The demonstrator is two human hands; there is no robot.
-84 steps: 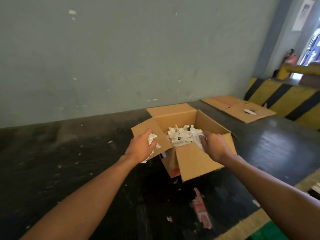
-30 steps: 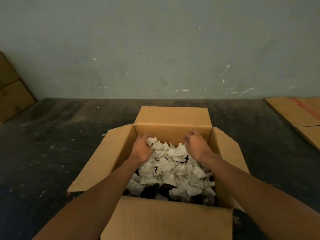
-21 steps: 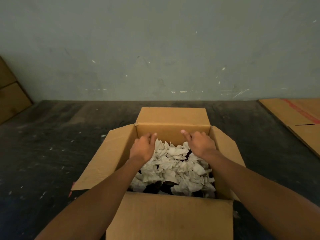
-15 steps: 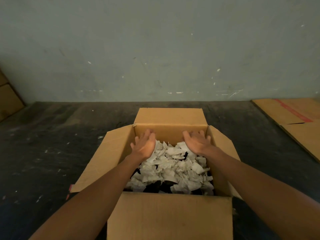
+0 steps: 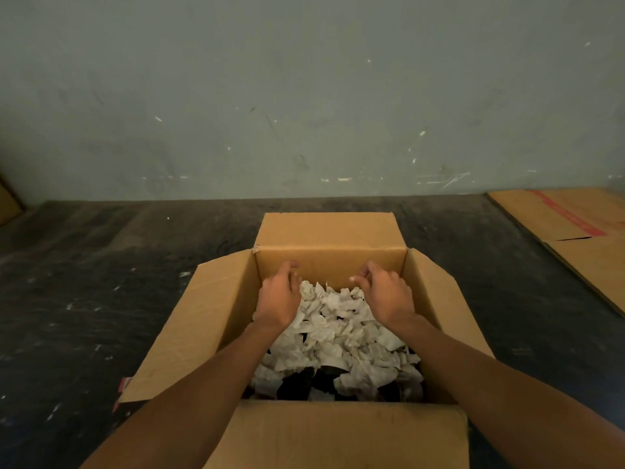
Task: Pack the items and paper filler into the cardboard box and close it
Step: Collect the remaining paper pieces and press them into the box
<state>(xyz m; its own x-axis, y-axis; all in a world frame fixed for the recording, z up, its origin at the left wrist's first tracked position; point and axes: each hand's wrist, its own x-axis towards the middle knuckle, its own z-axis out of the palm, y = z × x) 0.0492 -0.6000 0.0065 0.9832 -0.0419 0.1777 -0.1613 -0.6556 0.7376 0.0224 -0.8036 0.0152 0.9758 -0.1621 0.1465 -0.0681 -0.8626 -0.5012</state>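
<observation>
Now you are levelling the filler before closing.
Your left hand (image 5: 278, 299) and right hand (image 5: 385, 294), fingers loosely curled and gripping nothing, rest on the crumpled white paper filler (image 5: 338, 336) inside the open brown cardboard box (image 5: 216, 309), flaps still spread.

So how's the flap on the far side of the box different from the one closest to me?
The far flap shows whole, standing up and leaning back toward the wall; the near flap is cut off by the picture's bottom edge. Both forearms cross above the near flap; nothing touches the far flap. Both are plain brown cardboard, still open.
</observation>
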